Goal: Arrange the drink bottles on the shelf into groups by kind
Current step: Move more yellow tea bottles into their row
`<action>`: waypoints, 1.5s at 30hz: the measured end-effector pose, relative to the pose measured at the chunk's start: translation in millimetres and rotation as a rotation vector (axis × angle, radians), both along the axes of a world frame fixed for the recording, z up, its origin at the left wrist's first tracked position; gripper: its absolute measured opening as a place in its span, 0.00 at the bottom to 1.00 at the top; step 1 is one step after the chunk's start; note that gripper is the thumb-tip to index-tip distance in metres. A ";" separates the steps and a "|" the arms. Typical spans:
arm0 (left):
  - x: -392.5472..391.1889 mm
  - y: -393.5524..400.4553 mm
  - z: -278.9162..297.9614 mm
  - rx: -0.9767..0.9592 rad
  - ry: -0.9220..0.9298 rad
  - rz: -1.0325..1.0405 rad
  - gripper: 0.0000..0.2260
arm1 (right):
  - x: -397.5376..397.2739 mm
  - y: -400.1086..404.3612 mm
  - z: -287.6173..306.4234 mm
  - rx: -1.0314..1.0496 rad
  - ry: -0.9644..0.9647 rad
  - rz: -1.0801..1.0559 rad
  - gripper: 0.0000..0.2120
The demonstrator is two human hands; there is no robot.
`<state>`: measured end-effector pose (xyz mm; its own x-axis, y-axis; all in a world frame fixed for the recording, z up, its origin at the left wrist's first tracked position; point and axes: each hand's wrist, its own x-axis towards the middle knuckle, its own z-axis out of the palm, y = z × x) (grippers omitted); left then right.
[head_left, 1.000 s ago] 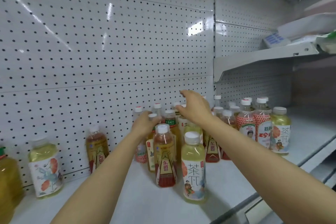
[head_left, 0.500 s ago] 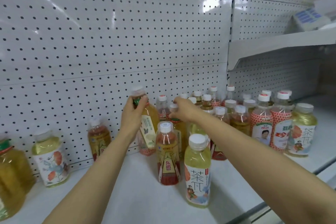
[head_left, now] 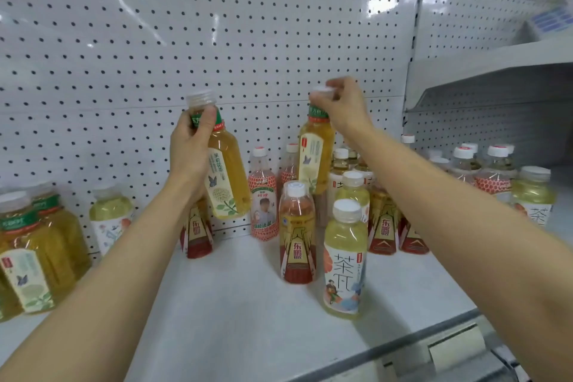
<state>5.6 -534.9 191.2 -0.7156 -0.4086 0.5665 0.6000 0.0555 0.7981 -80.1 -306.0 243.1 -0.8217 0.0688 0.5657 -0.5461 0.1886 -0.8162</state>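
Note:
My left hand (head_left: 192,146) grips the neck of a jasmine tea bottle (head_left: 228,183) with a green collar and butterfly label, held tilted above the shelf. My right hand (head_left: 344,105) holds a second jasmine tea bottle (head_left: 314,158) by its white cap, lifted over the cluster. Below stand red-labelled amber bottles (head_left: 297,236), a pale green tea bottle (head_left: 344,260) at the front, and red-patterned bottles (head_left: 263,198) near the pegboard. Matching jasmine tea bottles (head_left: 31,257) stand at the far left.
The white shelf (head_left: 248,304) has a pegboard back wall (head_left: 217,40). A pale green bottle (head_left: 110,217) stands left of centre. More bottles (head_left: 493,170) crowd the right end. An upper shelf (head_left: 496,71) juts out at right. The front edge (head_left: 403,347) runs below.
Both hands have lifted jasmine tea bottles up out of the cluster. The view has shifted left, bringing the left-end bottles into sight.

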 end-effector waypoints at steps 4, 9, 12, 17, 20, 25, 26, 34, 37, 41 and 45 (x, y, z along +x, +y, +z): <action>27.1 -0.6 -6.4 0.061 0.077 0.040 0.09 | 24.2 1.6 22.8 -0.264 0.161 0.055 0.20; 63.9 -1.3 -5.5 0.008 0.092 0.113 0.08 | 68.5 -1.3 30.9 -0.339 0.214 0.170 0.11; 88.3 1.1 -11.4 -0.024 0.067 0.174 0.08 | 95.4 -13.3 21.8 -0.328 0.202 0.239 0.08; 129.1 0.7 -31.7 -0.071 0.001 0.266 0.10 | 130.2 -39.6 -9.4 -0.302 0.165 0.316 0.15; 148.4 -5.0 -41.7 -0.120 -0.029 0.315 0.08 | 148.5 -59.9 -33.7 -0.305 0.086 0.394 0.14; 177.8 -30.5 -55.7 -0.254 -0.096 0.414 0.06 | 181.4 -103.5 -65.3 -0.264 0.022 0.489 0.14; 183.0 -38.9 -58.4 -0.266 -0.106 0.421 0.07 | 187.5 -113.7 -70.4 -0.246 0.020 0.488 0.14; 230.8 -133.0 -85.0 -0.346 -0.219 0.495 0.11 | 233.1 -208.4 -98.7 -0.237 -0.015 0.561 0.08; 244.4 -175.9 -97.5 -0.352 -0.258 0.506 0.20 | 249.2 -245.7 -108.2 -0.208 -0.006 0.554 0.09; 258.7 -216.1 -109.8 -0.295 -0.276 0.533 0.29 | 264.2 -287.9 -123.0 -0.219 -0.003 0.568 0.09; 262.7 -240.6 -119.5 -0.255 -0.266 0.516 0.32 | 274.2 -317.3 -129.2 -0.219 -0.014 0.536 0.11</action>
<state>268.3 -775.5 71.7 -0.5923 -0.6143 0.5215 0.2279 0.4930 0.8396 194.1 -623.3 113.9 -0.7816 -0.2446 0.5738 -0.5076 -0.2854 -0.8130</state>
